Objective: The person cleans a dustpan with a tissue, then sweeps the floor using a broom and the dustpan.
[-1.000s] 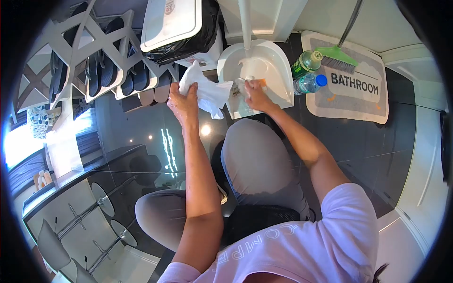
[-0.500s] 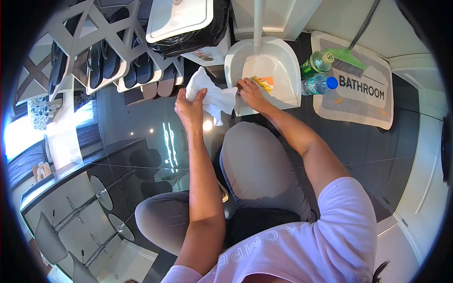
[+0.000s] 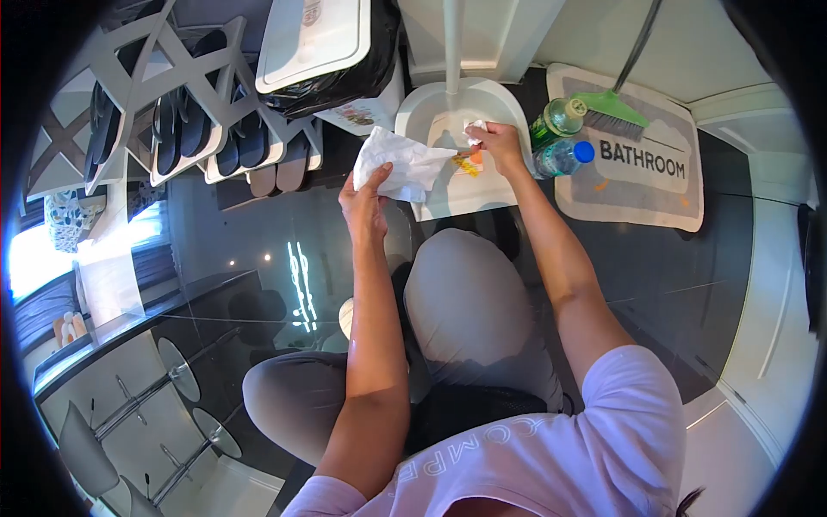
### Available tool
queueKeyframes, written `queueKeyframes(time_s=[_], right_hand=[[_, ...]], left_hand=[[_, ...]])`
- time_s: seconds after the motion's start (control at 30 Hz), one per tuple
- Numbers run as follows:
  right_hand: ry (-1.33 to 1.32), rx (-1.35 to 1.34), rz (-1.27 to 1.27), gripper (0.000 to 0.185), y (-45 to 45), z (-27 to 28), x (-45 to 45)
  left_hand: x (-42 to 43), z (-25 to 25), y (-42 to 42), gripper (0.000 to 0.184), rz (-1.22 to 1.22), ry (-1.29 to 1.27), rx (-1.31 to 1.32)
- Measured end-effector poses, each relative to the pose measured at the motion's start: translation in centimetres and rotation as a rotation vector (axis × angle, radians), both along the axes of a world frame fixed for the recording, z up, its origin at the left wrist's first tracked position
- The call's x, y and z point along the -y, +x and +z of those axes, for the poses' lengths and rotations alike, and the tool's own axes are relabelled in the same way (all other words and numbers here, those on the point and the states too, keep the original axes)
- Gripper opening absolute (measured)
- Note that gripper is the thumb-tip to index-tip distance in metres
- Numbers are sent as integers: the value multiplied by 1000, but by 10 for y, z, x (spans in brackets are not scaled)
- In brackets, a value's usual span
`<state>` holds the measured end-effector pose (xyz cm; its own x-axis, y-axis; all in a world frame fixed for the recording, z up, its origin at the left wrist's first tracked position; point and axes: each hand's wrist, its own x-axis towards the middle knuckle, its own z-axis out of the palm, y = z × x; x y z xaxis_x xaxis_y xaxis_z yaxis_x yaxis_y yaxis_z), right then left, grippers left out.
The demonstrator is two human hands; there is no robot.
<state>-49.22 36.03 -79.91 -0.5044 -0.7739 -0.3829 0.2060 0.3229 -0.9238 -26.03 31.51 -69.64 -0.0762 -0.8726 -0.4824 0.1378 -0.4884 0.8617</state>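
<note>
L hand [image 3: 366, 205]: grip closed on wht sheet [image 3: 399, 165], thumb on near face; fingers behind mostly hidden.
R hand [image 3: 501, 146]: grip narrow, thumb + fingertips pinching sm. crumpled wht scrap [image 3: 475, 131], over the pan.
Wht sheet: L of R hand, its R end over the pan's L edge; can't tell if paper or plastic.
Dustpan [image 3: 482, 196]: flat on dk floor [image 3: 655, 258], w/ yel. + orange bits [image 3: 468, 166] inside, nr R hand.
Bottles: grn-label bottle [image 3: 556, 121] & blue-cap bottle [image 3: 564, 158], just R of pan.
Bin [image 3: 366, 116]: L of pan, w/ blk liner [image 3: 379, 67].
</note>
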Motion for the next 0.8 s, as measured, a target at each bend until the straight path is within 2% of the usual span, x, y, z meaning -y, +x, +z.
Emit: queueKeyframes(time_s=[0.03, 0.07, 0.13, 0.2, 0.27, 0.33, 0.4, 0.43, 0.47, 0.53, 0.6, 0.67, 0.7, 0.73, 0.8], right_hand=[[-103, 113, -47, 22, -5, 16, -5], [-104, 103, -49, 22, -8, 33, -10], [-201, 157, -12, 20, -6, 72, -16], [-201, 166, 13, 21, 3, 100, -20], [-193, 124, 147, 21, 12, 114, -22], [-170, 79, 170, 22, 19, 109, -21], [-181, -413, 275, 24, 27, 99, -22], [-167, -680, 299, 23, 29, 95, -28], [-159, -678, 292, 23, 34, 91, -34], [-240, -954, 228, 23, 41, 75, -51], [-258, -952, 195, 21, 42, 64, -69], [15, -667, 344, 24, 36, 62, -93], [-10, -665, 264, 26, 35, 58, -106], [-2, -667, 250, 26, 31, 53, -120], [291, -645, 275, 26, 18, 44, -147]], left_hand=[[-2, -6, -6, 38, 4, 12, -122], [-4, -11, -14, 38, 2, 11, -133], [-6, -16, -28, 41, -23, 98, -312], [-7, -14, -39, 44, -72, 142, -347], [-9, -16, -49, 47, -148, 244, -578], [-11, -20, -55, 47, -224, 280, -626], [-17, -25, -59, 45, -246, 369, -895], [-19, -27, -59, 40, -239, 404, -898], [-22, -36, -55, 40, -244, 414, -895], [-27, -52, -49, 36, -363, 353, -657], [-35, -59, -45, 35, -471, 411, -624], [-50, -63, -50, 37, -574, 472, -597], [-58, -60, -50, 39, -604, 600, -537], [-66, -59, -54, 37, -727, 617, -518], [-94, -63, -62, 43, -856, 360, -313]])
